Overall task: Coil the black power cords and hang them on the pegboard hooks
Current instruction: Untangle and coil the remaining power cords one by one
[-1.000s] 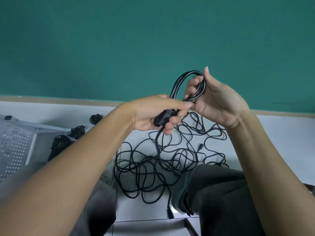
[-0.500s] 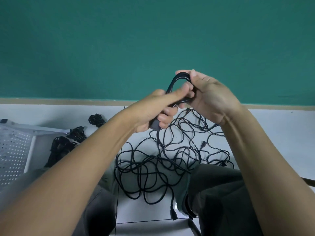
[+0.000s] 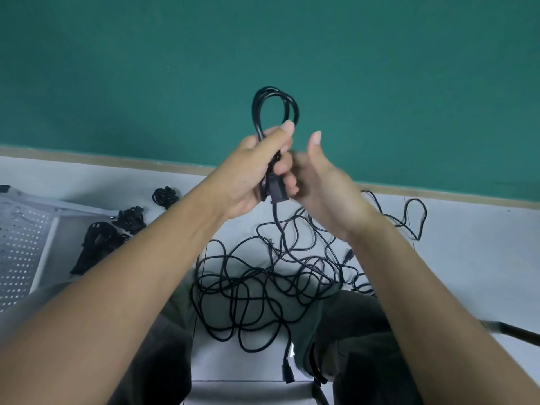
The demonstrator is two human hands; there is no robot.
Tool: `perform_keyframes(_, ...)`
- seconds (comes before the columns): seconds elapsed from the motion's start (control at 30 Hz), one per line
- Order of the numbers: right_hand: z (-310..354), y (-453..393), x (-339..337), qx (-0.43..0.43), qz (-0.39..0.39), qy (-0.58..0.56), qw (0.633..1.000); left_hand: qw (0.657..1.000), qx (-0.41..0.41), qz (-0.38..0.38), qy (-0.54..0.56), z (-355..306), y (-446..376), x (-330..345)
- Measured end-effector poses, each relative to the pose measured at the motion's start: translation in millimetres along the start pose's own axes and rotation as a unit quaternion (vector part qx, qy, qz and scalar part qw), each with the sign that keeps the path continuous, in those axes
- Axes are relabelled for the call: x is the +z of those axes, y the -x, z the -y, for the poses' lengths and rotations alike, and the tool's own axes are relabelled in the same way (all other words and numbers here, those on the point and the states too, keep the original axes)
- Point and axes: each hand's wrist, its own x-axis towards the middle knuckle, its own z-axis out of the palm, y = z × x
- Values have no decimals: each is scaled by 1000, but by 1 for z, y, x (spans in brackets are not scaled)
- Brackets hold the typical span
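Black sheathing throughout: the small coil (image 3: 274, 111) stands upright at mid-frame against the green wall, several turns bunched in the left hand (image 3: 251, 173), whose fingers and thumb are curled round the coil's base and the plug (image 3: 277, 190). The right hand (image 3: 318, 182) sits just beside it on the right, thumb raised, fingers bent toward the plug; whether they pinch cord or merely touch it cannot be determined.

From the plug a single run of cord drops into the loose tangle (image 3: 263, 287) on the floor, between the person's knees.

Risks, as judged:
- The trailing run crosses many other loops. Drawing it in may snag, or drag neighbouring cords up with it.
- The turns are narrow and springy. A relaxed left grip would likely let them fan apart.

Bundled cords (image 3: 99, 241) lie at far left, beside a perforated white panel (image 3: 20, 249), probably the pegboard.

Not established: hooks are not visible, the panel is cut off at the left edge, and the number of cords in the tangle cannot be counted.
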Motion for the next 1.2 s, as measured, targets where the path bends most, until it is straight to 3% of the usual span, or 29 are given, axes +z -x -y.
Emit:
perform_keyframes(0.17, -30, 5, 28, 78, 4, 178, 981, 978, 39, -152, 139, -2, -10, -21)
perform_keyframes(0.27, -37, 8, 37, 105, 27, 216, 970, 948, 47, -253, 188, -7, -12, -33)
perform_keyframes(0.37, -32, 14, 37, 105, 53, 256, 959, 932, 75, -332, 125, -11, -12, -40)
perform_keyframes(0.47, -26, 18, 31, 49, 58, 242, 967, 927, 110, -359, -7, -8, -15, -42)
perform_keyframes(0.57, -21, 19, 27, -14, 28, 237, 971, 916, 153, -317, -191, 3, -17, -40)
perform_keyframes(0.63, -16, 18, 23, -56, -13, 228, 972, 918, 137, -265, -259, 8, -16, -39)
perform_keyframes(0.77, -9, 19, 9, -94, -123, 222, 963, 946, 78, -167, -267, 12, -14, -35)
perform_keyframes(0.87, -6, 18, 3, -91, -227, 271, 931, 948, 45, -100, -299, 15, -9, -27)
perform_keyframes(1.03, -7, 10, -14, -85, -200, 190, 958, 967, -37, 8, -252, 14, -2, -21)
perform_keyframes(1.2, -14, 10, -15, -122, -241, 301, 914, 970, -73, 51, -227, 6, 2, -23)
